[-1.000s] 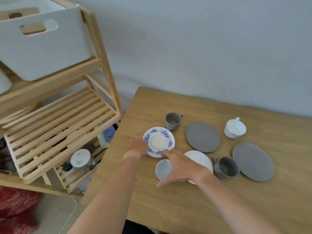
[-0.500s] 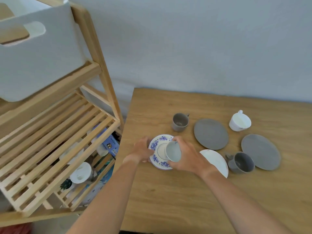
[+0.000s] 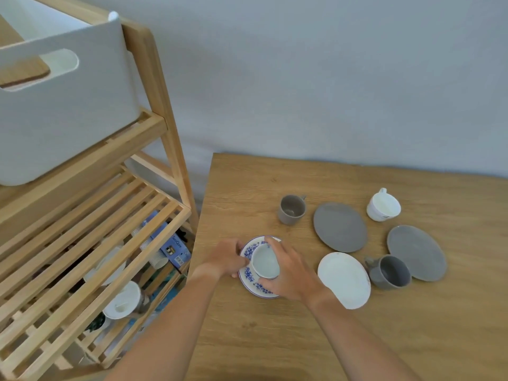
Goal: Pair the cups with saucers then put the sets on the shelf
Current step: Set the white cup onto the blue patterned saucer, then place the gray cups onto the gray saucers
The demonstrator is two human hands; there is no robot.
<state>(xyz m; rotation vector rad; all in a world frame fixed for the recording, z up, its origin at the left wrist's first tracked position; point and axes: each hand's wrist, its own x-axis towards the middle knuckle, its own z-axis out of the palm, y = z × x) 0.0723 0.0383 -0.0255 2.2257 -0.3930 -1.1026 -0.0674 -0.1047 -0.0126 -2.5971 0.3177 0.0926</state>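
Pale cup (image 3: 265, 264): small, round, plain glaze, mouth facing up, vertical axis upright; sits at the centre of the blue-floral saucer (image 3: 248, 276), near the tabletop's (image 3: 275, 339) left edge. Handle not visible.
Right hand (image 3: 291, 273): fingers wrapped around the cup's far and right side, grasping it.
Left hand (image 3: 226, 258): fingers pinching the saucer's left rim.
Blue-floral saucer: white with blue flower band, lying flat.
Other ware, flat or upright on the tabletop: small grey cup (image 3: 292, 209); two grey saucers (image 3: 340, 227) (image 3: 416, 253); white cup (image 3: 383, 206); white saucer (image 3: 344, 280); dark grey cup (image 3: 389, 272), touching the white saucer's right rim.
Wooden slatted shelf (image 3: 90, 224): left of the tabletop, carrying a white bin (image 3: 63, 111).
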